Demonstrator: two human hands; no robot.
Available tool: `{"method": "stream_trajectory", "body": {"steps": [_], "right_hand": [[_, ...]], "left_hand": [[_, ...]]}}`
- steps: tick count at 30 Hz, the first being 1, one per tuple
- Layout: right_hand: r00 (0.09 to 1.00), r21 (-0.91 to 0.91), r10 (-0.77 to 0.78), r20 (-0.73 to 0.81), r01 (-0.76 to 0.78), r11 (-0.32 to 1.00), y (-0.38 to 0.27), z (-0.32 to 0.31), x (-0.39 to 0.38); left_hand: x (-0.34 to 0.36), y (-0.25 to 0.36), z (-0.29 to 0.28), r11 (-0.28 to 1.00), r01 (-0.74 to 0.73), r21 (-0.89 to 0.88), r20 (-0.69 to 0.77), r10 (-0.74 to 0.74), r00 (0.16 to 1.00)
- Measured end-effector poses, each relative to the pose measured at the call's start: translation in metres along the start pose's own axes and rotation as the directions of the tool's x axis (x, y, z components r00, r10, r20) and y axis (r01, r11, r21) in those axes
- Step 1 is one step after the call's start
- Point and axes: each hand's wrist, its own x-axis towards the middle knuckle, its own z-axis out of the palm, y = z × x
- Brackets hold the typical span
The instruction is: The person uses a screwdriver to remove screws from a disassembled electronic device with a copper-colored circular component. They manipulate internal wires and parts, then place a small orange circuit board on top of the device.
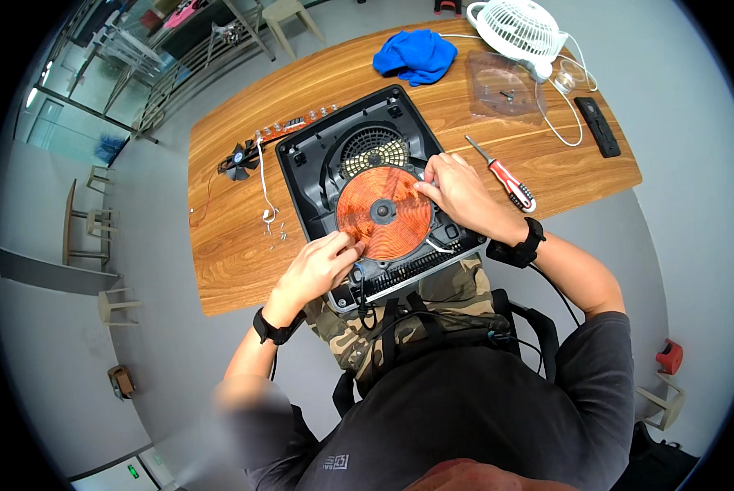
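A round copper induction coil (400, 232) with a dark centre lies in the open black cooker housing (308, 195), whose near edge reaches over my lap. My left hand (322, 263) is closed at the coil's lower left edge. Across from it, my right hand (462, 191) pinches the upper right edge, its thumb over the windings. Both hands hide the parts of the rim they hold. Beyond the coil is a round vent grille (373, 147) in the housing floor. A short white wire (440, 246) sticks out beside the coil's lower right edge.
Right of the housing lies a red-and-white screwdriver (510, 184). Farther off are a black bar-shaped part (598, 128), a clear tray (483, 100) with small pieces, a white fan (520, 29) and a blue cloth (416, 56). Leftward sit a small black fan (241, 161), an orange circuit strip (289, 126) and loose bits.
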Motion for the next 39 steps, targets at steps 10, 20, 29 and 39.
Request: {"method": "stream_trajectory", "body": {"steps": [10,20,29,39], "right_hand": [[1.0,0.04,-0.025,-0.012,0.026,0.999,0.0059,0.0034,0.0012],[1.0,0.085,0.025,0.01,-0.026,0.996,0.0026,0.0016,0.003],[1.0,0.096,0.01,0.009,-0.011,0.995,0.0035,0.0002,0.0033],[1.0,0.082,0.005,-0.007,-0.005,0.997,0.0029,0.0003,0.0031]], "left_hand": [[0.0017,-0.002,-0.0029,0.999,-0.045,-0.022,0.005,0.045,0.999],[-0.001,-0.0016,-0.0027,0.999,0.005,-0.053,0.02,-0.004,1.0],[-0.0027,-0.0016,-0.0013,0.998,0.03,-0.062,0.044,-0.028,0.999],[-0.0041,-0.0026,0.0009,0.998,0.018,-0.055,0.018,-0.017,1.0]]}}
